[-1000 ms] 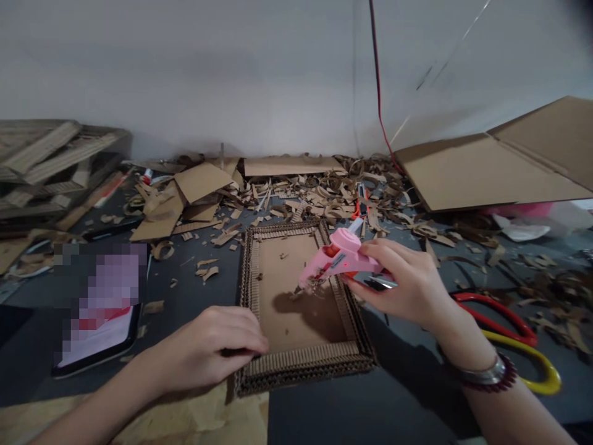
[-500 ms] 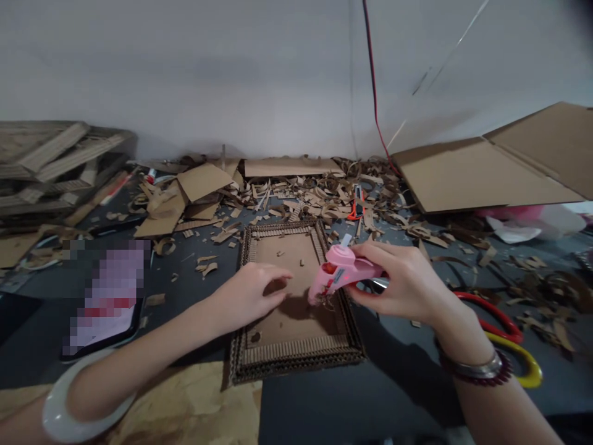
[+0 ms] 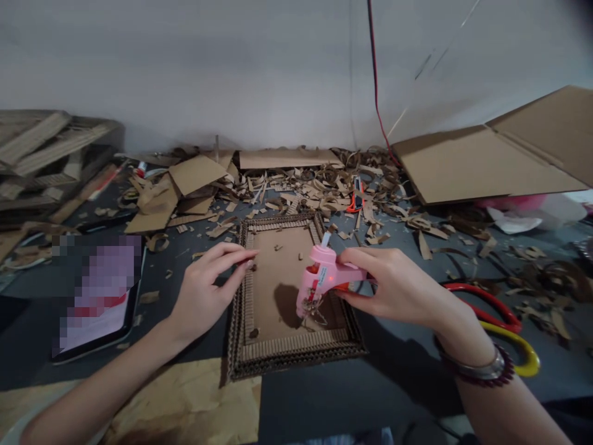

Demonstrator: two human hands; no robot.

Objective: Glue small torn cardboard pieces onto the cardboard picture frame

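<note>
A rectangular cardboard tray (image 3: 301,290) with layered corrugated edges lies in front of me, with a few small brown bits on its base. My right hand (image 3: 393,287) is closed around the handle of a pink hot glue gun (image 3: 319,278). Its nozzle points down over the tray, with glue strings and scraps clinging near the tip. At the tray's left edge, the thumb and index finger of my left hand (image 3: 208,281) come together on a small brown cardboard piece (image 3: 252,266). Whether that piece is loose or stuck down, I cannot tell.
Red and yellow scissor handles (image 3: 514,346) lie by my right wrist. A phone (image 3: 99,303) rests at left, above brown paper (image 3: 194,402). Cardboard scraps (image 3: 296,185) and an orange cutter (image 3: 356,196) spread along the wall. Large cardboard sheets (image 3: 482,167) stand at right.
My left hand has moved left from over the tray's middle to its left edge, fingers drawing closer together. The glue gun has shifted slightly left and lower in my right hand.
</note>
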